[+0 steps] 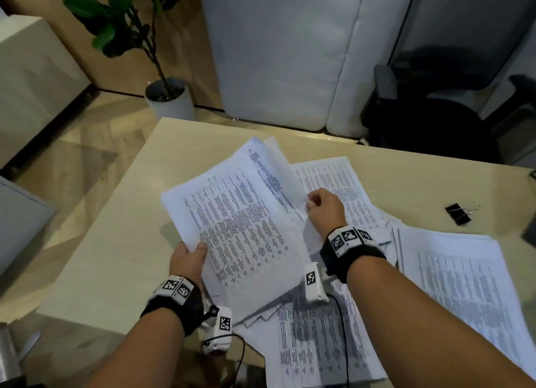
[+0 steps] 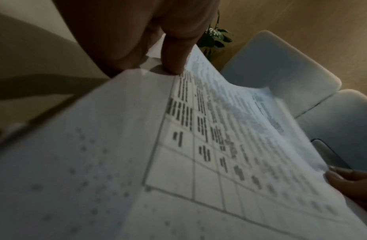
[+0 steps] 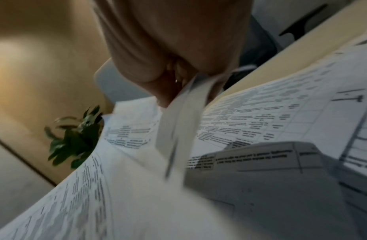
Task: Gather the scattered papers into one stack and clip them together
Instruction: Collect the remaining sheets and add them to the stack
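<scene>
The left hand [image 1: 188, 259] pinches the near corner of a lifted bundle of papers [image 1: 240, 222], thumb on top. The right hand [image 1: 326, 206] has its grip curled around the bundle's far edge. More loose sheets [image 1: 464, 274] lie spread on the worktop [image 1: 121, 242] beneath and to the right. A black binder clip [image 1: 458, 213] sits well apart, farther right. To do this step well, square the bundle's edges before adding further sheets.

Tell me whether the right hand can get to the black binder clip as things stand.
Probably not yet: the right hand pinches the held sheets. The way to the binder clip on the table looks open once it lets go.
</scene>
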The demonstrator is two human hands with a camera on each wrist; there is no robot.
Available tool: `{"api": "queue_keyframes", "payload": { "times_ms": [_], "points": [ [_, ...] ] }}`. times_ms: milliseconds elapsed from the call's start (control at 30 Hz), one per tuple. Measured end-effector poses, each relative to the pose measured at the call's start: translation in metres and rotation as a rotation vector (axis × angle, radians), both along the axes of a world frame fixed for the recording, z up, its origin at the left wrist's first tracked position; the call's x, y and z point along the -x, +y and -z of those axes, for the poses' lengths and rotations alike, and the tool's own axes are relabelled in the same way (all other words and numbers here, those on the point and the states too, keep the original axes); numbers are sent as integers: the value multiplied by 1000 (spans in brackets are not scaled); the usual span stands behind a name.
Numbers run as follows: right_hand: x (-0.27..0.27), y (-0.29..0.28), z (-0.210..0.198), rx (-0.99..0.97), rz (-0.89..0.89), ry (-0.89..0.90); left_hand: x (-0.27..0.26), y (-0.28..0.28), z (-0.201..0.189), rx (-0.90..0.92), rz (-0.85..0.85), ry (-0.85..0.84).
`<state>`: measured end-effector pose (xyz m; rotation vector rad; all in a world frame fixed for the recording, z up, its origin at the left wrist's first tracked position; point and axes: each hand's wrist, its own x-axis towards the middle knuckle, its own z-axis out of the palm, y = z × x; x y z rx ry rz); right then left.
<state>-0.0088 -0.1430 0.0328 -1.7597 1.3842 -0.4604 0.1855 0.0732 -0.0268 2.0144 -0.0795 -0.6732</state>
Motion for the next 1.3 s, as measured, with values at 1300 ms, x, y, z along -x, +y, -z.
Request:
{"api": "queue_keyframes", "payload": {
  "times_ms": [1300],
  "points": [
    [33,32,15,52,-256,259,7,16,-26,-195,-72,-190]
  ]
}}
